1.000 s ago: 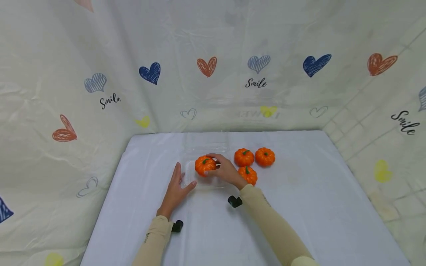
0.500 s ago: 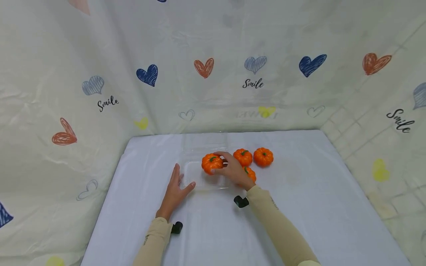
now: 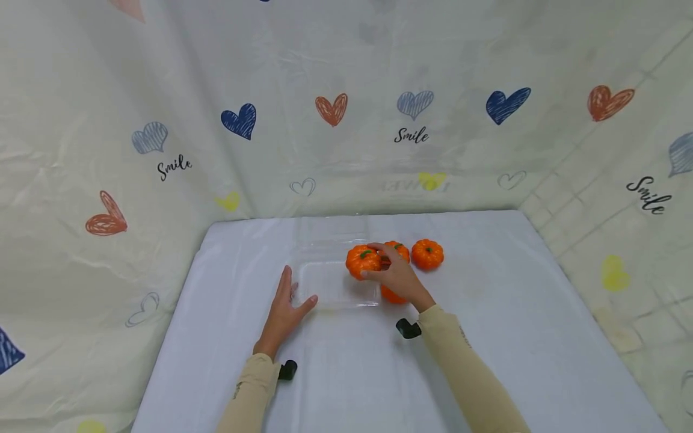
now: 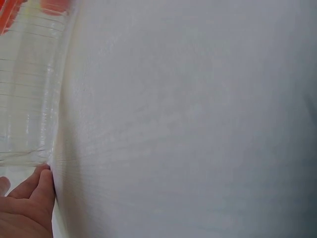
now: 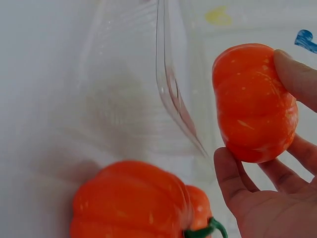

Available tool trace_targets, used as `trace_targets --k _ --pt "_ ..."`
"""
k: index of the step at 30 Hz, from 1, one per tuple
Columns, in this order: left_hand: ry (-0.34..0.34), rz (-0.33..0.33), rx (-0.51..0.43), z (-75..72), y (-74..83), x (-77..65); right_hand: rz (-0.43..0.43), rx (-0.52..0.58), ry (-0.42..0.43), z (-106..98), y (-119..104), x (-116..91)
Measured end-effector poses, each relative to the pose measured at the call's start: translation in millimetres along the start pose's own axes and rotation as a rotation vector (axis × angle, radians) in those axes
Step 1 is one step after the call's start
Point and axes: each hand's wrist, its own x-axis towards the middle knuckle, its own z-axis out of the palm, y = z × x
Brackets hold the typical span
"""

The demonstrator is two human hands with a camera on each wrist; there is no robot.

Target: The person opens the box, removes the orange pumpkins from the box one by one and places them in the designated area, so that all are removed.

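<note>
My right hand [image 3: 400, 276] holds a small orange pumpkin [image 3: 360, 262] with a green stem between thumb and fingers, raised above the right side of a clear plastic box [image 3: 325, 287]. In the right wrist view the thumb is on one side of the pumpkin [image 5: 252, 104] and fingertips on the other. My left hand [image 3: 283, 316] is at the box's left side, thumb spread from the fingers. Its fingertips touch the box's edge in the left wrist view. Right of the box, one pumpkin [image 3: 392, 294] is partly covered by the right hand, another [image 3: 402, 248] partly behind it.
A third loose pumpkin [image 3: 428, 255] sits farther right. The box's clear lid [image 3: 331, 228] stands open at the back, near the curtain [image 3: 368, 162] printed with hearts. A white cloth [image 3: 498, 337] covers the table.
My right hand has carried the pumpkin to the right, from the middle of the box toward its right edge and the other pumpkins. The left hand has stayed in place.
</note>
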Motion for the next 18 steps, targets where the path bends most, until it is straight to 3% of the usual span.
trace_targets --k 18 --pt "-0.006 0.044 -0.004 -2.2 1.0 0.8 0.064 -0.027 0.102 -51 17 -25"
